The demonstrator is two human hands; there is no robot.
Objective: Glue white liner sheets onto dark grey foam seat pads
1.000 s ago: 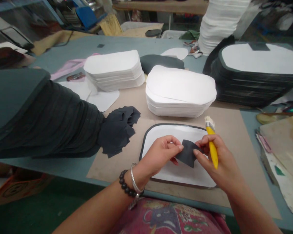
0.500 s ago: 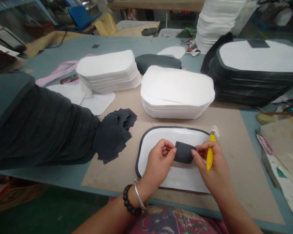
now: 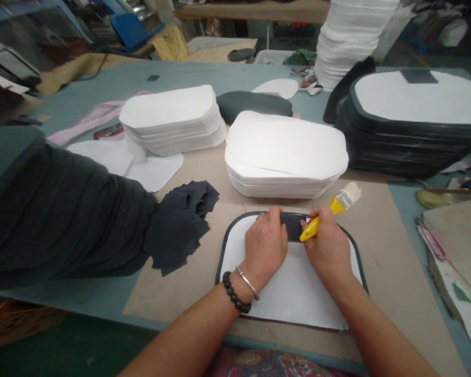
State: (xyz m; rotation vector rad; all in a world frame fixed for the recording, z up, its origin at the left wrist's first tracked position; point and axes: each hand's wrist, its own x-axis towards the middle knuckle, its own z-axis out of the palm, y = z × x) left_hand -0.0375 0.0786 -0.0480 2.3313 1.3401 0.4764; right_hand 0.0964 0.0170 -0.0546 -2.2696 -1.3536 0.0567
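Note:
A small dark patch (image 3: 292,226) lies at the far edge of a white panel (image 3: 294,283) with a dark border. My left hand (image 3: 266,242) has its fingers closed on the patch's left end. At the right end, the fingertips of my right hand (image 3: 326,245) touch the patch while that hand grips a yellow-handled brush (image 3: 337,205), bristles pointing away to the upper right. Both palms are over the panel. A loose pile of dark patches (image 3: 176,225) sits to the left of the panel.
Beyond the panel stands a stack of white pieces (image 3: 286,152), with another white stack (image 3: 172,115) farther left. A tall dark stack (image 3: 412,141) is at the right, topped by a white panel. A large dark pile (image 3: 63,214) fills the left side. Papers (image 3: 459,235) lie far right.
Both hands have moved away from the body, bringing the dark patch from above the panel's middle down to its far edge. The brush has tilted to the right.

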